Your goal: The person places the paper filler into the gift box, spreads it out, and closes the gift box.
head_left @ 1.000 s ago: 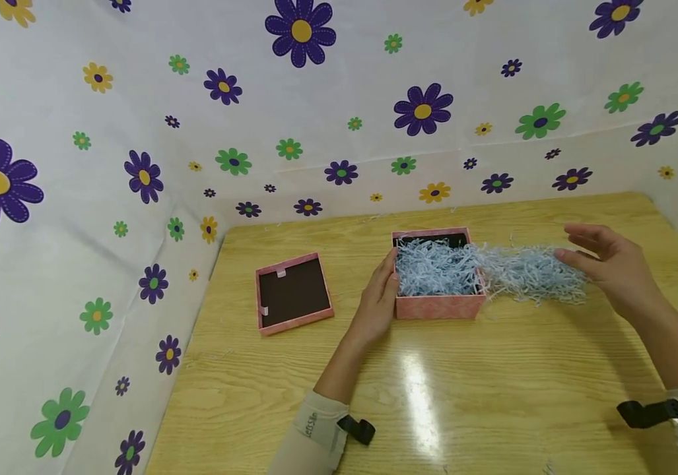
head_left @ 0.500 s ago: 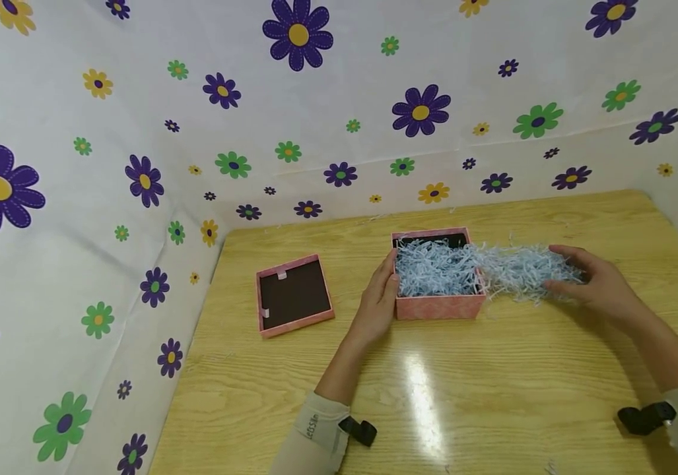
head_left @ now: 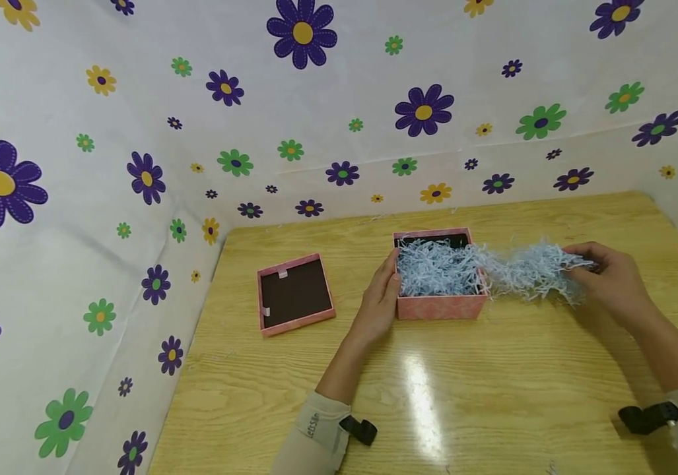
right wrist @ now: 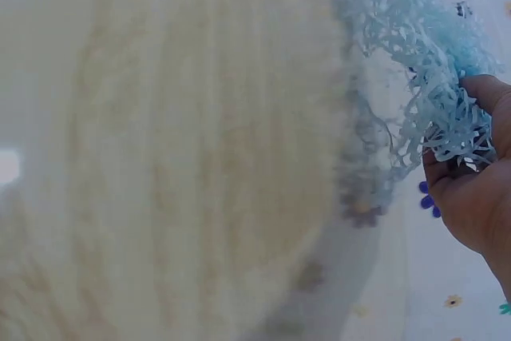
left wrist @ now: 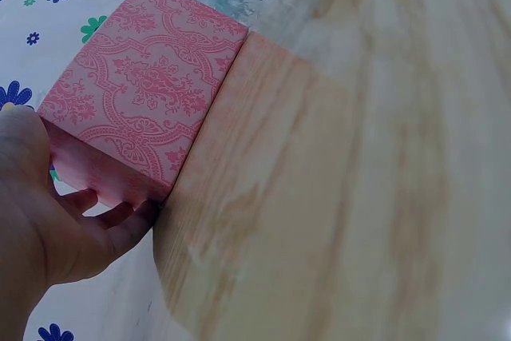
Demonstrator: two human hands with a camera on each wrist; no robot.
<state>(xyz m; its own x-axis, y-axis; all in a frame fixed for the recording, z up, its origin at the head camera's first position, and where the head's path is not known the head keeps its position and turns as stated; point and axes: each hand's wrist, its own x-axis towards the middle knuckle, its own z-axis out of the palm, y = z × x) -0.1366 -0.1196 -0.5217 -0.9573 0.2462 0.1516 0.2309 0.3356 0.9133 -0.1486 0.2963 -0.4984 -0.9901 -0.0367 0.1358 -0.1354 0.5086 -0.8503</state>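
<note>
A pink patterned box [head_left: 441, 307] stands open-topped on the table, filled with pale blue shredded paper [head_left: 434, 270] over a black interior. My left hand [head_left: 377, 300] holds the box at its left wall; in the left wrist view its bent fingers [left wrist: 128, 225] sit along the wall's lower edge. To the right, my right hand [head_left: 614, 284] grips the end of a shredded paper strand bundle [head_left: 537, 267] that trails back over the box's right rim. Thumb and fingers close around the blue strips [right wrist: 451, 121] in the right wrist view.
Left of the box lies its pink lid [head_left: 296, 295], black inside facing up, with small white tabs. The wooden table [head_left: 267, 396] meets a flower-printed cloth [head_left: 339, 119] behind and on both sides. Stray paper bits lie near the back edge.
My right hand has come down from above the shredded paper, reached left onto it, then drawn back slightly right, gripping and bunching it up. The left hand and box stay put.
</note>
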